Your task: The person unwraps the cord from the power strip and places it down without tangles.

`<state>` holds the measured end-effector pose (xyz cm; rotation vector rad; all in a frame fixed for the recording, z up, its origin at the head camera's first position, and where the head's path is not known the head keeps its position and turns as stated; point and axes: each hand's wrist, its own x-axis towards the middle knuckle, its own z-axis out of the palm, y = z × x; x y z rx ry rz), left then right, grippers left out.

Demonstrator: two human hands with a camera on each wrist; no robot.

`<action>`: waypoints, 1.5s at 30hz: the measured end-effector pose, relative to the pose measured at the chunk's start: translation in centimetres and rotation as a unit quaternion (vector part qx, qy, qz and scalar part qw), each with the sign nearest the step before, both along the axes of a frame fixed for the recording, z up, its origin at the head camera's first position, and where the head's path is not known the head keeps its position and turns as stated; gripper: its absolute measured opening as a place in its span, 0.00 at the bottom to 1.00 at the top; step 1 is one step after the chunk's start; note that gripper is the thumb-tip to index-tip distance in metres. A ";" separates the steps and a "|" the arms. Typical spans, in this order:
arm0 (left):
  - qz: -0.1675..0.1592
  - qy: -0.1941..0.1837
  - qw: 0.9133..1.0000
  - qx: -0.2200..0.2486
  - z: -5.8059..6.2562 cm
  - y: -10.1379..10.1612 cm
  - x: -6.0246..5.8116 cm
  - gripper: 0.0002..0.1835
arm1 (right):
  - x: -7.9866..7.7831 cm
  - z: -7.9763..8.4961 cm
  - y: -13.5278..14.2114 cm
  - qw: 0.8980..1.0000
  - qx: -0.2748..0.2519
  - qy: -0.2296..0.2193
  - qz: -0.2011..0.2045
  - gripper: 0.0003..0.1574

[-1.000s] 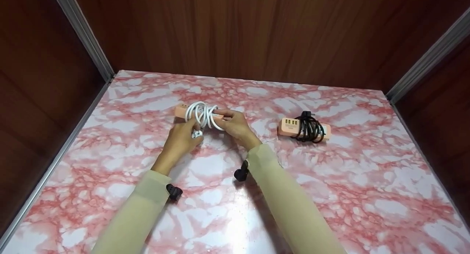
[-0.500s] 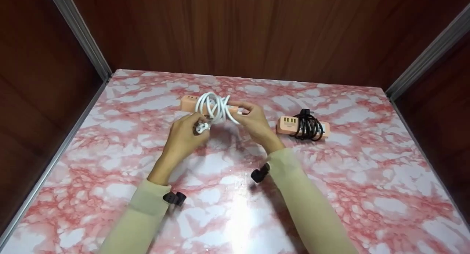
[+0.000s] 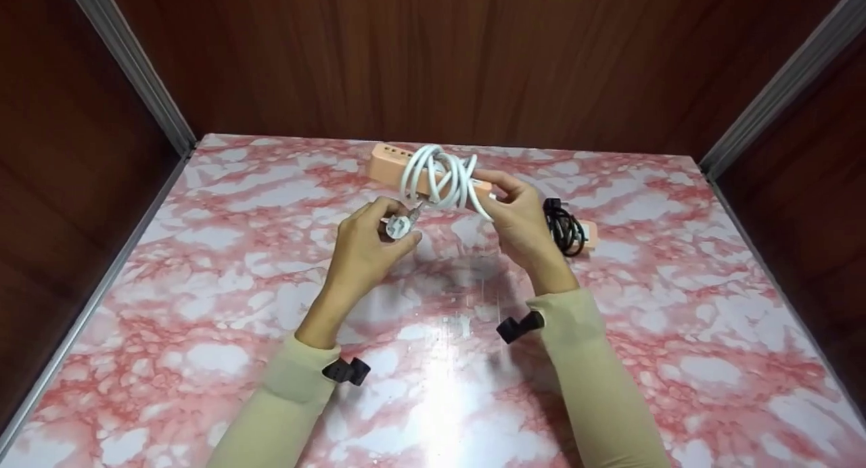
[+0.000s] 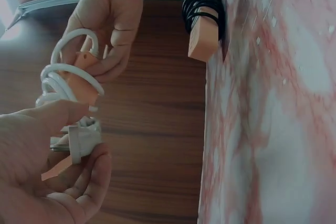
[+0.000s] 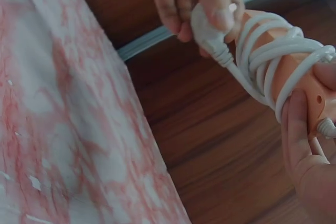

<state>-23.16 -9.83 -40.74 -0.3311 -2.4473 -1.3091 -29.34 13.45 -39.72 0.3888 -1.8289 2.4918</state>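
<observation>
An orange power strip (image 3: pixel 388 166) with a white cord (image 3: pixel 433 177) looped round its middle is held up off the table. My right hand (image 3: pixel 524 218) grips its right end, thumb on the near side and fingers behind. The white plug (image 3: pixel 399 227) at the cord's end sits between the curled fingers and thumb of my left hand (image 3: pixel 369 248), just below the strip. In the right wrist view, the plug (image 5: pixel 209 32) is pinched and its cord runs up to the coils (image 5: pixel 270 61). Part of the strip's right end is hidden by my right hand.
A second orange power strip (image 3: pixel 590 235), wrapped in a black cord (image 3: pixel 565 228), lies on the table behind my right hand, its left end hidden. The red-and-white marbled table (image 3: pixel 223 299) is bounded by brown wood panels (image 3: pixel 406 62) with metal corner strips (image 3: pixel 135 62).
Both hands have lifted the white-corded power strip and moved it right. My left hand has drawn the plug a little away from the coils. The black-corded strip stays put.
</observation>
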 end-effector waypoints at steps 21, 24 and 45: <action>-0.037 -0.016 0.999 0.017 -0.6 0.1 -1.4 0.11 | 1.5 0.8 3.0 0.998 -0.021 0.050 0.044 0.19; -0.048 -0.023 0.998 0.020 -0.4 -0.4 -1.5 0.13 | 1.6 0.7 3.5 0.996 -0.006 0.061 0.058 0.19; -0.030 0.079 0.996 -0.031 0.4 -2.0 -3.1 0.16 | 1.6 0.7 4.7 0.985 -0.011 0.111 0.129 0.14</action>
